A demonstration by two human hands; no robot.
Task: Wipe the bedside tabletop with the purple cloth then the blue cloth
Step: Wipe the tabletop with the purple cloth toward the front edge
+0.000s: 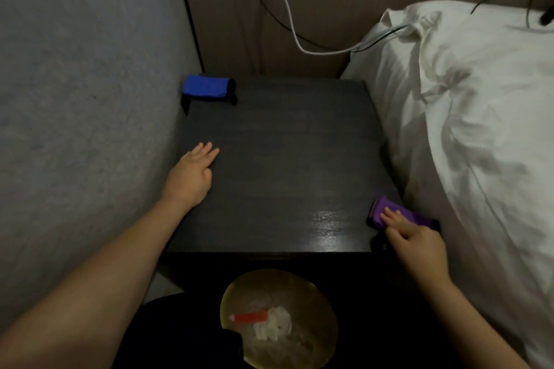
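Note:
The dark wooden bedside tabletop (278, 165) fills the middle of the head view. A folded purple cloth (398, 211) lies at its near right corner, against the bed. My right hand (416, 244) rests on the cloth, fingertips pressed onto its top, fingers together. A folded blue cloth (207, 87) with black trim sits at the far left corner by the wall. My left hand (192, 174) lies flat and open on the left side of the tabletop, holding nothing, well short of the blue cloth.
A grey wall (84, 99) runs close along the left. A white pillow and bedding (467, 117) press against the right edge. White and black cables (287, 9) hang from a wall socket behind. A round bin (278, 317) with rubbish stands below the front edge.

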